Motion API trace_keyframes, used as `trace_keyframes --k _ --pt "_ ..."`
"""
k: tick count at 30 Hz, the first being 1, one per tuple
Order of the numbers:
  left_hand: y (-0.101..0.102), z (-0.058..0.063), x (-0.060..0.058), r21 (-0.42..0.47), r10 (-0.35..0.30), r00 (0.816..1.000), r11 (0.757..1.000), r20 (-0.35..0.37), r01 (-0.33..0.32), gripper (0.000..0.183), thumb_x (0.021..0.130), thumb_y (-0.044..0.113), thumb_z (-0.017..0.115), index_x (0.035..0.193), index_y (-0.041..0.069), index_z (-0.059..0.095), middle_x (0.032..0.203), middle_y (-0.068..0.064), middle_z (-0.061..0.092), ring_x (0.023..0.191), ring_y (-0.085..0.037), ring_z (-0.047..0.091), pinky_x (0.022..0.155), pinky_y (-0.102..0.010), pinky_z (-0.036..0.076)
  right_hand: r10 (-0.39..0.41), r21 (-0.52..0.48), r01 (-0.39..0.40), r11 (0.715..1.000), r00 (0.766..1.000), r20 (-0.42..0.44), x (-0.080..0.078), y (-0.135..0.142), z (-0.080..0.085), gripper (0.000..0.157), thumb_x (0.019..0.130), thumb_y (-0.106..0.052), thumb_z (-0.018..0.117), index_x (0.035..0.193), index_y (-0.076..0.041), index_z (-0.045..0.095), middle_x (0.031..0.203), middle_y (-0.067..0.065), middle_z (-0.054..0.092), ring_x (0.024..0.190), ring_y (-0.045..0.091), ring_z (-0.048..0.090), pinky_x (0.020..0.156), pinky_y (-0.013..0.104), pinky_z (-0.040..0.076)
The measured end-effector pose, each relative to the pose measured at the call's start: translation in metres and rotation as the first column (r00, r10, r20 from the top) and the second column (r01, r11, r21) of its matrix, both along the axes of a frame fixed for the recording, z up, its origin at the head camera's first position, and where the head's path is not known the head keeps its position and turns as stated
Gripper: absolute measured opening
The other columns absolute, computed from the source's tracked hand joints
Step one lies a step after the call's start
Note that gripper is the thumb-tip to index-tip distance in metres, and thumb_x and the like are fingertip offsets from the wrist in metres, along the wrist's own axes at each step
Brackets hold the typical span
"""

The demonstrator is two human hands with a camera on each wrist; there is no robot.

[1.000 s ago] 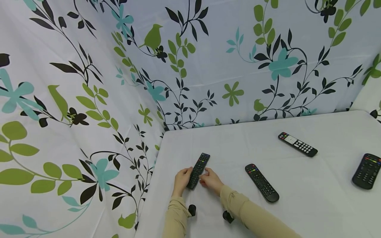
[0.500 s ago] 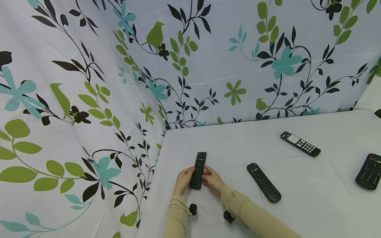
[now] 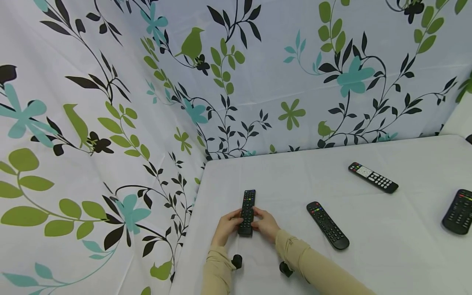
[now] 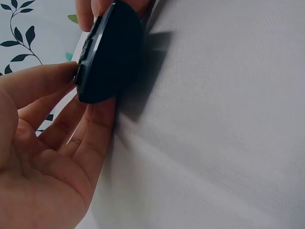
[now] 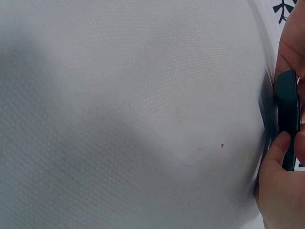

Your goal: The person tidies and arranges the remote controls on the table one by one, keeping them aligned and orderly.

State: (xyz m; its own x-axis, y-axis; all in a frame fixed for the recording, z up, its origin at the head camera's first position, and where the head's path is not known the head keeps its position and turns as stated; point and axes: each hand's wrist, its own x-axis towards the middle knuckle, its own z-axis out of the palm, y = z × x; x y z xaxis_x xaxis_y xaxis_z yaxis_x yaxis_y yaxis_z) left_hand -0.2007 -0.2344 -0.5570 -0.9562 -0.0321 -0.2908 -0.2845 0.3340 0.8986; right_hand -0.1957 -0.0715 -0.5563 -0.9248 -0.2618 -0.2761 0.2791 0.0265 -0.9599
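Note:
A black remote control [image 3: 247, 213] stands nearly upright in the head view, its button face toward the camera, between both hands. My left hand [image 3: 225, 226] pinches its left edge, the thumb on the button side and the fingers behind, as the left wrist view shows with the left hand [image 4: 52, 152]. From the other edge my right hand [image 3: 267, 225] grips it with thumb and fingers. In the right wrist view the remote's dark side [image 5: 287, 102] sits between the fingers of the right hand [image 5: 281, 191]. A shadow under the remote falls on the white cloth.
To the right lie a second black remote [image 3: 327, 225], a remote with white buttons [image 3: 373, 177] farther back, and a wide black remote [image 3: 459, 212] at the right edge. The white table [image 3: 295, 172] meets a patterned curtain [image 3: 250, 82] behind and on the left.
The held remote has turned from a rightward slant to nearly straight up and down. My left thumb has come onto its face, and both hands have shifted slightly.

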Motion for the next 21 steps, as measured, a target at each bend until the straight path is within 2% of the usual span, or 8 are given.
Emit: trace_keyframes --k 4,9,16,21 --pt "-0.002 -0.002 0.004 0.058 -0.021 1.000 0.998 0.006 0.020 0.045 0.078 0.015 0.060 0.123 0.010 0.052 0.127 -0.016 0.049 0.106 -0.021 0.054 0.082 -0.032 0.049 -0.004 0.048 0.004 0.999 1.000 -0.005 0.001 0.000 0.000 0.064 0.073 0.008 0.055 0.133 -0.004 0.036 0.135 0.024 0.033 0.106 0.026 0.049 0.078 0.030 0.050" --pt "-0.005 -0.005 0.008 0.118 -0.041 0.999 0.992 0.015 0.039 0.046 0.081 0.016 0.059 0.126 0.010 0.048 0.132 -0.017 0.043 0.111 -0.023 0.052 0.086 -0.033 0.047 -0.005 0.115 0.007 0.993 1.000 -0.018 0.003 0.001 -0.001 0.062 0.073 0.005 0.055 0.131 -0.008 0.039 0.139 0.022 0.030 0.119 0.032 0.039 0.083 0.035 0.048" --pt "-0.003 -0.004 0.015 0.194 -0.043 0.999 0.980 0.027 0.037 0.045 0.084 0.011 0.053 0.128 0.012 0.045 0.136 -0.015 0.039 0.112 -0.020 0.051 0.085 -0.029 0.048 0.006 0.154 0.000 0.988 0.999 -0.041 0.005 0.006 0.001 0.061 0.073 0.000 0.057 0.131 -0.012 0.041 0.139 0.016 0.034 0.129 0.036 0.026 0.100 0.048 0.030" --pt "-0.001 0.001 0.020 0.206 -0.063 0.998 0.977 0.013 0.059 0.044 0.085 0.007 0.050 0.129 0.012 0.044 0.137 -0.015 0.037 0.108 -0.017 0.053 0.083 -0.029 0.049 0.010 0.179 0.004 0.984 0.997 -0.081 0.010 0.009 0.002 0.060 0.073 -0.002 0.058 0.130 -0.010 0.041 0.136 0.016 0.037 0.126 0.034 0.033 0.100 0.048 0.031"
